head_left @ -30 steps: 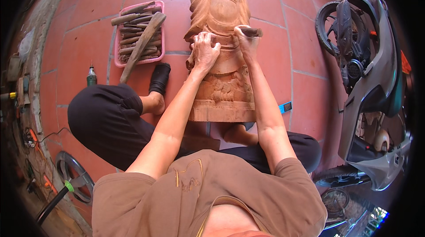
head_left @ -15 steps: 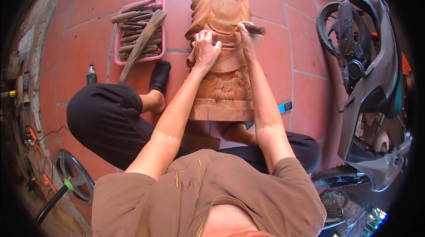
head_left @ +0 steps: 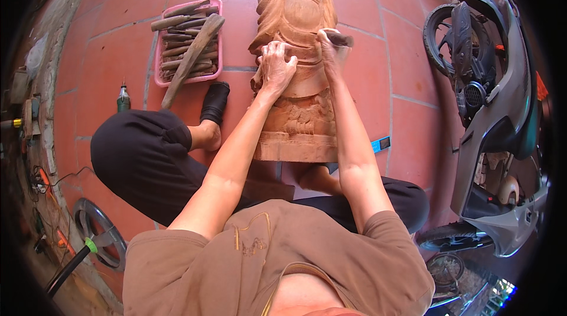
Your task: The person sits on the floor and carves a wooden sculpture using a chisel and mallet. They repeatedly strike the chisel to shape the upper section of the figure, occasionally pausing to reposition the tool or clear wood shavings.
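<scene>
We have a carved reddish-brown wooden statue (head_left: 302,12) before us on the red tiled floor (head_left: 409,71). Our left hand (head_left: 277,69) lies on it, fingers half curled, any grip unclear; our right hand (head_left: 331,53) is wrapped around a dark, stubby, wooden-looking handle (head_left: 341,38).

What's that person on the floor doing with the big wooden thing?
The person is sitting with both hands at a carved wooden figure. Their left hand is on the carving, and their right hand grips a dark-ended tool at its right side. What the left fingers are doing underneath is hidden. To the left, a pink basket holds more wooden-handled tools.
</scene>
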A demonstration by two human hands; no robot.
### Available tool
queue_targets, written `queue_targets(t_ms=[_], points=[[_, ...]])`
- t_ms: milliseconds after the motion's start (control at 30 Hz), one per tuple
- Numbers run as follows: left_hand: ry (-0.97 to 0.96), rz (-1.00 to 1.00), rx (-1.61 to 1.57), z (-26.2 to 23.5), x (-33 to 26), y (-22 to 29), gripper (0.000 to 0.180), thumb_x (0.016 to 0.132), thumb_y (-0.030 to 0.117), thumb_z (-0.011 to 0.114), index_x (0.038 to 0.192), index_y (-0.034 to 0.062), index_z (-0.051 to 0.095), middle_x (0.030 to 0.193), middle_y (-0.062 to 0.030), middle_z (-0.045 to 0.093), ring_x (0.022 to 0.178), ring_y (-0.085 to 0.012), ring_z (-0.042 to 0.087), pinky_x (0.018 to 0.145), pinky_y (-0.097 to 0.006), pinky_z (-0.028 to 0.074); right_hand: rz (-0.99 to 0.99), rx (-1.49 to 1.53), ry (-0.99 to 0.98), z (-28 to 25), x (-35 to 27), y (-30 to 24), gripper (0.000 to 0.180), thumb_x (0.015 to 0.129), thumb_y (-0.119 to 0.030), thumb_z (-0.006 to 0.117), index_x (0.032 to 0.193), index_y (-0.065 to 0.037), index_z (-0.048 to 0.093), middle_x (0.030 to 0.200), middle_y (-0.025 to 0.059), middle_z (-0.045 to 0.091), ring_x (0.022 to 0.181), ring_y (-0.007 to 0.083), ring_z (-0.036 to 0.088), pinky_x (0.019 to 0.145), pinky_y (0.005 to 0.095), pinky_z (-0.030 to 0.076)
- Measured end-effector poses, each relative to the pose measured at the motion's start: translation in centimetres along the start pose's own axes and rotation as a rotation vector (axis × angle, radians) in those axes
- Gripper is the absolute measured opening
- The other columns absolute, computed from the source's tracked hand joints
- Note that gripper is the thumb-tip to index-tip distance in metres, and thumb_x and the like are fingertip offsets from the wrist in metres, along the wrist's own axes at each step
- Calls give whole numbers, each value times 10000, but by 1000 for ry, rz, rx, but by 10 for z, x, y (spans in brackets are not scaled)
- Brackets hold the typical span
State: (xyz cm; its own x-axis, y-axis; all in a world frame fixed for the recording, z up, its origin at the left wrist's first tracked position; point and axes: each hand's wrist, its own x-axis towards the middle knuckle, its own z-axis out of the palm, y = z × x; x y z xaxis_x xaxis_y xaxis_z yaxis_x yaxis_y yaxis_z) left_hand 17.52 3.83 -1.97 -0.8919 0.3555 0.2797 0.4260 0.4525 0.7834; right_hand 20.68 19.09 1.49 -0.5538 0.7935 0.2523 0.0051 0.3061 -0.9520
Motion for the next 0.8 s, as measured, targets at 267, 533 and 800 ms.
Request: queue_targets(t_ms=[267,533,800], points=[[26,-11,30,-2,0,-5,318,738,174,735,1042,114,660,1147,-89,595,1145,-316,519,941,-509,448,-204,-148,-134,-3,-25,-12,66,772,-94,719,818,-47,712,729,91,688,646,159,662,659,307,525],[6,-18,16,-1,0,-2,317,746,183,740,1046,123,659,1148,-81,594,1144,-311,520,940,-503,452,-79,-252,-81,6,-13,-14,74,810,-106,717,827,-34,729,753,2,677,692,79,615,680,239,490],[1,-19,5,-1,-1,-4,301,749,187,742,1030,113,662,1146,-82,597,1147,-315,521,947,-505,445,-7,-62,-256,-8,-18,-11,76,815,-111,708,839,-43,732,723,33,703,678,72,644,654,257,514]])
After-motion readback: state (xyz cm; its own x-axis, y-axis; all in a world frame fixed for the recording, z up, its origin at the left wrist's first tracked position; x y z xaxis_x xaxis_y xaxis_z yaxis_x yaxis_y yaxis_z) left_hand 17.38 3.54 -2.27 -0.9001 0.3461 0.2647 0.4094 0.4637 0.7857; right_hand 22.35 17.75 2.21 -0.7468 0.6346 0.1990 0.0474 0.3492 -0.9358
